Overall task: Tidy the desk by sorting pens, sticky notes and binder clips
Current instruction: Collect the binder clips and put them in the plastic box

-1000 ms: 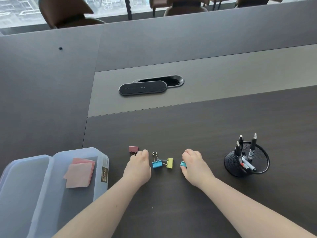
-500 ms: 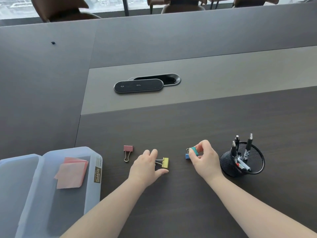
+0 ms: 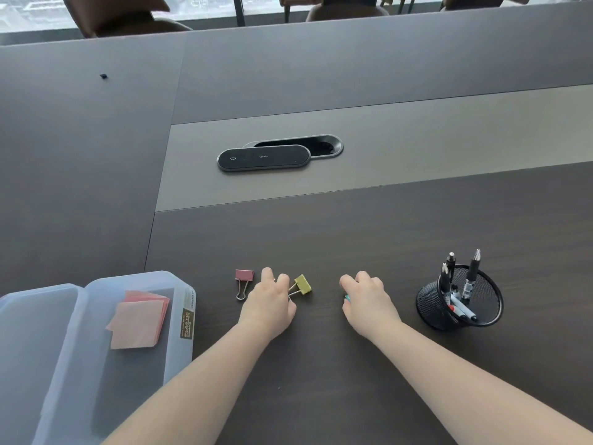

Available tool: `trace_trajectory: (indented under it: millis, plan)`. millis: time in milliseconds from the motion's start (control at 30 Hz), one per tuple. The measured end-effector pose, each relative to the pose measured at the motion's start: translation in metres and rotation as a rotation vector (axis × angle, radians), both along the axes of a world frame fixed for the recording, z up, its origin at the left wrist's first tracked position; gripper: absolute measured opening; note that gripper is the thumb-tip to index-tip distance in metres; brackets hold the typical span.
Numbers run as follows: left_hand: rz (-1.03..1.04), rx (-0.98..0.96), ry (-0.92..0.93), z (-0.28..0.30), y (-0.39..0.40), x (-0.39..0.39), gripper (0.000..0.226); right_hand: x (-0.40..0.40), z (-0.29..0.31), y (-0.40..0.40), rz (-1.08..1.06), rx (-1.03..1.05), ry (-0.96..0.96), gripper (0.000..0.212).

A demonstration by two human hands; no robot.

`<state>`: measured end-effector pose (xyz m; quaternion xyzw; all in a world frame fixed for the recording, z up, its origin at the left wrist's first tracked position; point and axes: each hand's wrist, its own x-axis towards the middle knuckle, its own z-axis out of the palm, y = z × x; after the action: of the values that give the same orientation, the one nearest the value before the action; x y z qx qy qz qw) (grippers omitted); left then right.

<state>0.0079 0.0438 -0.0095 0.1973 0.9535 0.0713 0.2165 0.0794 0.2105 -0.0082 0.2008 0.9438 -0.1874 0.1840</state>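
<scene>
- Left hand [image 3: 269, 306] sits low in the middle of the frame, fingers curled down onto the wire handles of the yellow binder clip [image 3: 302, 284]; the clip's body pokes out just to the upper right of the knuckles.
- Pink binder clip [image 3: 244, 280] lies on the dark desk [image 3: 353, 239] just left of that hand, not touched, its wire loop pointing toward the bottom of the frame.
- Right hand [image 3: 367, 303], a little right of centre, is closed palm-down over something; only a sliver of teal [image 3: 347, 297] peeks out at its left edge, too little to name for sure.
- Black mesh pen cup [image 3: 430, 308] stands at lower right, near the right hand but apart from it, with several pens [image 3: 471, 277] standing in it.
- Clear plastic storage box [image 3: 184, 303] fills the lower left corner, open, with a stack of pink sticky notes [image 3: 138, 319] lying in its right-hand compartment.
- Upper centre, a black oval cable-port cover [image 3: 263, 158] is slid partly off its slot in the grey strip.
</scene>
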Motion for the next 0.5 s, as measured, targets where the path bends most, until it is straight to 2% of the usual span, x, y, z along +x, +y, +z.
trace_trajectory:
  millis: [67, 300, 400, 500]
  plan:
    - [0.052, 0.011, -0.001, 0.004, -0.003, -0.003, 0.015, -0.006, 0.002, -0.005, -0.028, -0.008, -0.03, 0.011]
    - [0.462, 0.333, 0.111, 0.025, -0.025, -0.026, 0.013, -0.006, -0.004, -0.012, -0.03, 0.053, -0.006, 0.019]
    - [0.547, 0.3, 0.127, 0.027, -0.038, -0.037, 0.013, -0.005, -0.006, -0.013, -0.079, 0.018, 0.044, 0.017]
    - [0.496, 0.225, 0.133, 0.021, -0.049, -0.042, 0.023, -0.004, -0.008, -0.015, -0.102, -0.021, 0.071, 0.011]
